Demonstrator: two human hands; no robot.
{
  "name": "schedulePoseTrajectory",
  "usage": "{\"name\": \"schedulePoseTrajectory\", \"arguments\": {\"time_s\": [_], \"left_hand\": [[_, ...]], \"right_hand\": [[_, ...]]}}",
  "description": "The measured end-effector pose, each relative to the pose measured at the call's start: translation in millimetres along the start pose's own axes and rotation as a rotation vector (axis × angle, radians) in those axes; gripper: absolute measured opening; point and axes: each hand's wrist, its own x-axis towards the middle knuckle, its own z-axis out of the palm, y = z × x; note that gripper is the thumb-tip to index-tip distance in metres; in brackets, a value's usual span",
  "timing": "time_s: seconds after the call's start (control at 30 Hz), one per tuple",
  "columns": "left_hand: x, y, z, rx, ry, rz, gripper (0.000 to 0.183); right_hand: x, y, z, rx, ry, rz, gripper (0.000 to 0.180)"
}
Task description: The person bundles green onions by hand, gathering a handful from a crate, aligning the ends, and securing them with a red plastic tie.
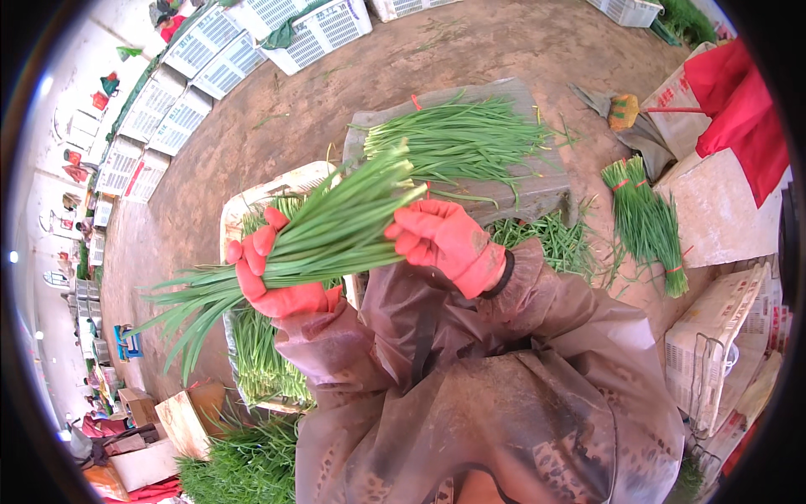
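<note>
My left hand (pixel 261 277), in an orange-red rubber glove, is wrapped around a loose bunch of garlic chives (pixel 340 227). The leaf tips hang down at the left, and the pale stem ends point up to the right. On the bunch's right side is my right hand (pixel 447 242), gloved alike, its fingers bent in against the stalks. Whether those fingertips pinch a stalk is hard to see. Beyond the hands, more garlic chives (pixel 459 138) lie spread on a grey covered board (pixel 548 183), with red ties showing at their edge.
A pale plastic crate (pixel 236 208) holding chives stands at the left. Tied bundles (pixel 648 220) lie on the floor at right, near a stained white box (pixel 724 208). Loose chives (pixel 239 463) are heaped at lower left. White crates (pixel 327 34) line the far side.
</note>
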Motion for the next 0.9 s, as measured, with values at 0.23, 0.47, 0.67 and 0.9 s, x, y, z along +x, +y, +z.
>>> {"name": "schedulePoseTrajectory", "arguments": {"time_s": [0.23, 0.47, 0.67, 0.9], "left_hand": [[-0.1, 14.7, -19.3, 0.049, 0.117, 0.05, 0.011], [-1.9, -2.8, -15.7, -0.071, 0.087, -0.114, 0.014], [-5.5, 2.8, -8.1, -0.008, 0.11, -0.112, 0.015], [-15.6, -6.3, -9.3, -0.043, 0.1, -0.135, 0.019]], "right_hand": [[-20.8, -23.8, -80.8, -0.525, -0.013, -0.175, 0.015], [1.1, -41.2, -40.8, -0.479, -0.22, -0.271, 0.033], [11.1, -19.0, -54.4, -0.211, -0.151, -0.247, 0.021], [1.5, -21.0, -62.1, -0.172, -0.274, -0.254, 0.02]]}}
